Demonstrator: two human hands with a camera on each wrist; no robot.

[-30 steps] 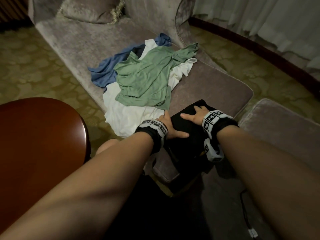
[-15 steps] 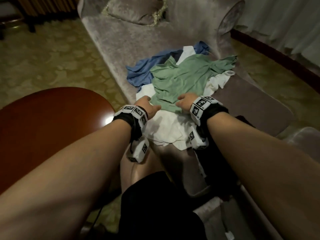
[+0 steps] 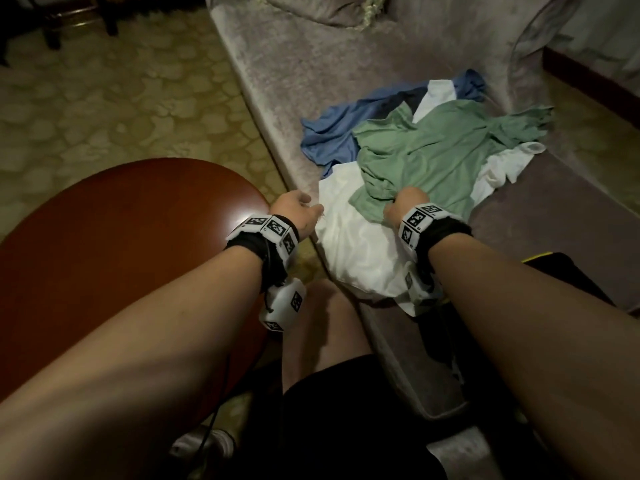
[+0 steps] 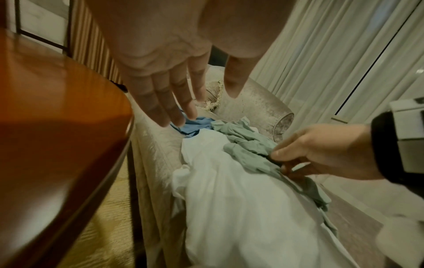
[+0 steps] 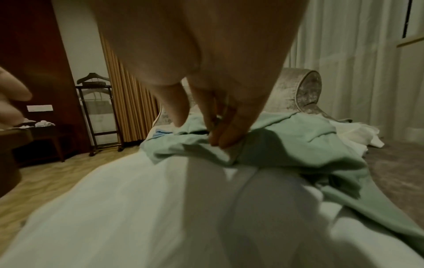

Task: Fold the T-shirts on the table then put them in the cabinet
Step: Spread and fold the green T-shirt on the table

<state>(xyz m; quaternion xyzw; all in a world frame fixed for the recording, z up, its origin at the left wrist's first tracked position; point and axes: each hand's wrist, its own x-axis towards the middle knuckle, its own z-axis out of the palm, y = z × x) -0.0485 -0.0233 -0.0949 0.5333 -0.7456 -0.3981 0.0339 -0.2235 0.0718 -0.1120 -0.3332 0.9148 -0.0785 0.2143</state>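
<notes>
A crumpled green T-shirt [image 3: 436, 157] lies on top of a white T-shirt [image 3: 356, 244] and a blue one [image 3: 332, 133], all heaped on a grey velvet chaise [image 3: 298, 64]. My right hand [image 3: 403, 202] pinches the near hem of the green T-shirt [image 5: 286, 143] between thumb and fingers [image 5: 226, 137]; the left wrist view shows the same pinch [image 4: 280, 157]. My left hand [image 3: 301, 211] hovers with straight fingers [image 4: 165, 107] at the chaise's left edge, beside the white T-shirt [image 4: 241, 199], holding nothing. A folded black garment [image 3: 568, 271] lies at the right, mostly behind my right forearm.
A round dark red wooden table [image 3: 121, 254] stands close at the left, next to my left arm. A cushion [image 3: 322, 8] lies at the chaise's far end. Curtains [image 4: 332, 63] hang on the right. A valet stand [image 5: 98, 112] and a dark cabinet [image 5: 30, 54] stand across the patterned carpet [image 3: 104, 98].
Both hands left the black garment and moved left to the pile. The right hand has taken hold of the green T-shirt's hem; the left hand has drifted to the chaise's left edge.
</notes>
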